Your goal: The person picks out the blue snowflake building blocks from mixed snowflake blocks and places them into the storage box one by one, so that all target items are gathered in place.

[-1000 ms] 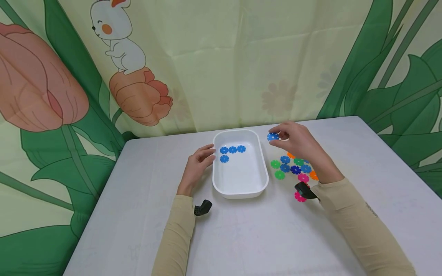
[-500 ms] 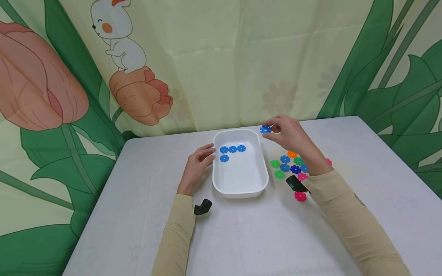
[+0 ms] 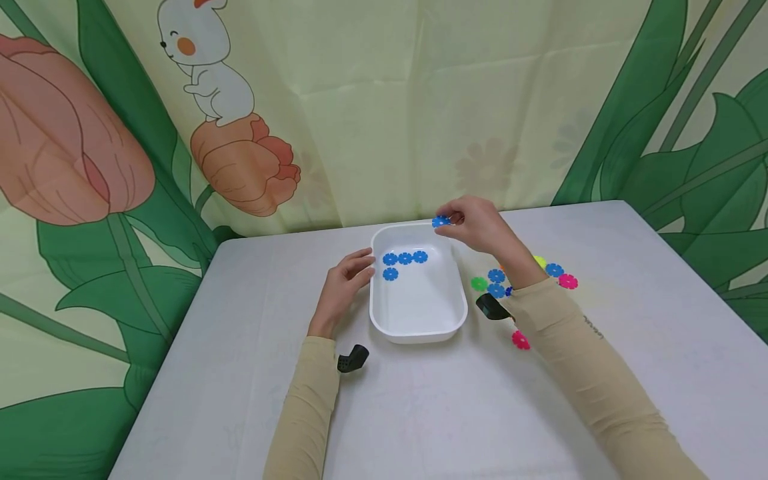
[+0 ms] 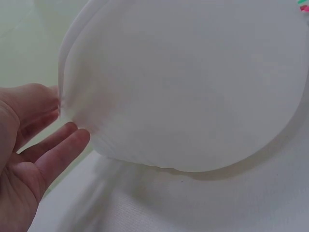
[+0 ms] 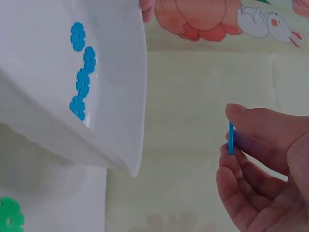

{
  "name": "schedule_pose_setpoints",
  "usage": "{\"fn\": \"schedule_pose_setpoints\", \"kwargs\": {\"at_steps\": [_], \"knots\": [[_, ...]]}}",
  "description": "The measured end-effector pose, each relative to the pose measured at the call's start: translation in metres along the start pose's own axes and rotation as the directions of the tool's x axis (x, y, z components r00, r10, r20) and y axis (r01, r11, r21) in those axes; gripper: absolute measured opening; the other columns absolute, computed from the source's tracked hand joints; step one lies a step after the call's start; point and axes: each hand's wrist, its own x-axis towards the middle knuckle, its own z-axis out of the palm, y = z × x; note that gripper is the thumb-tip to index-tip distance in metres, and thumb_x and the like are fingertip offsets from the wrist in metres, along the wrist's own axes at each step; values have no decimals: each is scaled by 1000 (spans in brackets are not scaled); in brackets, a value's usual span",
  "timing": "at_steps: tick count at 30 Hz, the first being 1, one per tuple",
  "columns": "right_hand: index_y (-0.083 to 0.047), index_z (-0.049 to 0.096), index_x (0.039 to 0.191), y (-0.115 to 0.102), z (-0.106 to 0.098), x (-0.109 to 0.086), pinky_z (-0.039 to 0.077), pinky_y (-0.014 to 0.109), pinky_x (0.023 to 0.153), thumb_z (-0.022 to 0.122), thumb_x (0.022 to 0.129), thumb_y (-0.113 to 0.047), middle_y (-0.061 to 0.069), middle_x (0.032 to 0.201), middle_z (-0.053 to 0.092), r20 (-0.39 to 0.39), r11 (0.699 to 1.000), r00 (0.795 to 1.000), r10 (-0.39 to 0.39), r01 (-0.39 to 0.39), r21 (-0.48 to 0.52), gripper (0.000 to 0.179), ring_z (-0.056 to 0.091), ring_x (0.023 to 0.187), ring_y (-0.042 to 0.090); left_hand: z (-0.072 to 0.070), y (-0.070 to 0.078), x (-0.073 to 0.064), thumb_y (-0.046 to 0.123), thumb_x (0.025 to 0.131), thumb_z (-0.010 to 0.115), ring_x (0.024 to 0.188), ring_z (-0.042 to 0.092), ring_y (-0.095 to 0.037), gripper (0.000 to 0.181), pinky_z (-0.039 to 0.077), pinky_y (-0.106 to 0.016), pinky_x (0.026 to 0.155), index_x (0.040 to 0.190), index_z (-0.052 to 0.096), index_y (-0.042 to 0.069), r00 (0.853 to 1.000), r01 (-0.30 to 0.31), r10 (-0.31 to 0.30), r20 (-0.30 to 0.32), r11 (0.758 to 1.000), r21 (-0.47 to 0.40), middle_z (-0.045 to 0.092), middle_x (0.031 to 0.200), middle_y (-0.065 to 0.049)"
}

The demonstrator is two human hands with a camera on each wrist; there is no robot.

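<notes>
My right hand (image 3: 474, 225) pinches a blue flower-shaped plastic disc (image 3: 441, 221) between thumb and fingers, above the far right corner of the white tray (image 3: 419, 333). In the right wrist view the held disc (image 5: 231, 138) shows edge-on, a thin blue strip at the fingertips. Inside the tray, toward its far left, lie several blue discs (image 3: 405, 258): three in a row and one below. My left hand (image 3: 342, 290) touches the tray's left side with loosely extended fingers; in the left wrist view its fingertips (image 4: 82, 137) meet the outer wall.
Right of the tray, several loose discs lie on the white-covered table (image 3: 240, 400), including a green disc (image 3: 479, 284), a pink disc (image 3: 568, 281) and a blue disc (image 3: 555, 270). My right forearm partly hides them. A printed curtain (image 3: 372, 133) hangs behind the table's far edge.
My right hand has moved left with the blue disc, from over the table right of the tray to above its far right corner. The left hand stays at the tray's side.
</notes>
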Motion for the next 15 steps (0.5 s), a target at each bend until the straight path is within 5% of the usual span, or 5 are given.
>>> {"fn": "schedule_pose_setpoints", "kwargs": {"at_steps": [15], "knots": [[2,67,118,-6,25,27,50,39,82,74,87,-16,16,104,65,83,999,996,26,-28,18,36,55,93,28,-2,0,1,20,94,66,126,53,-18,32,52,-31,94,123,67,5,1000,-3,3,11,1000,2,52,139,8]]}}
